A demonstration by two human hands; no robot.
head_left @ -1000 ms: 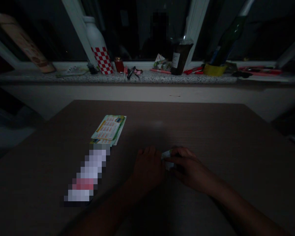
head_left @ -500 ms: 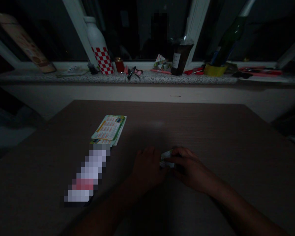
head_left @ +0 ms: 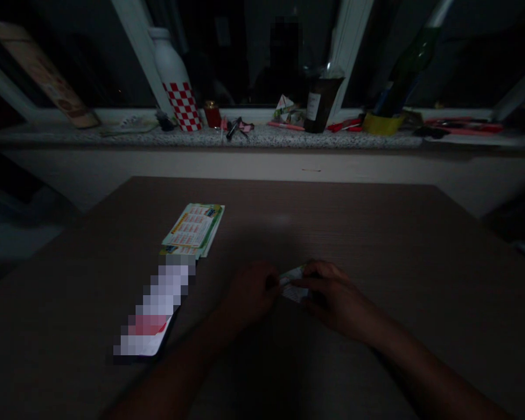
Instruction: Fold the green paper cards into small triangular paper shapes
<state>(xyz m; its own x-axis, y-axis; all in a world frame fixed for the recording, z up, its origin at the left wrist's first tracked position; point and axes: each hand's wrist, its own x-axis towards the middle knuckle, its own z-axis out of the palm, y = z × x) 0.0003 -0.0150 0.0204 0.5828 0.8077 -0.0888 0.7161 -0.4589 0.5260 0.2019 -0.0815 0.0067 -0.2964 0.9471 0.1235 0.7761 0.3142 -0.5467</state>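
I watch from far off, and the light is dim. Both hands are together in the middle of the surface [head_left: 376,233], with a small paper [head_left: 294,293] between them. The paper has pale sides and a bit of print, and I can see a line or edge across it that looks like a fold.

The left hand [head_left: 251,294] is curled nearly closed. Its grip has the paper's left edge between finger and thumb, though it is too dark to tell how hard it pinches. The right hand [head_left: 335,294] has a looser grip on the other end, with one finger laid over the top and the thumb close under the near side.

I think the step in hand is bending or folding the paper. To me, the next move calls for the right hand to hold its end still while the left lines up the edge and presses it flat. A slip there could make the fold crooked.

Off to the left, well apart from the hands, lies a stack of cards [head_left: 195,226] with rows of print. A phone [head_left: 155,315] lies just on the near side of it, mostly blurred out.
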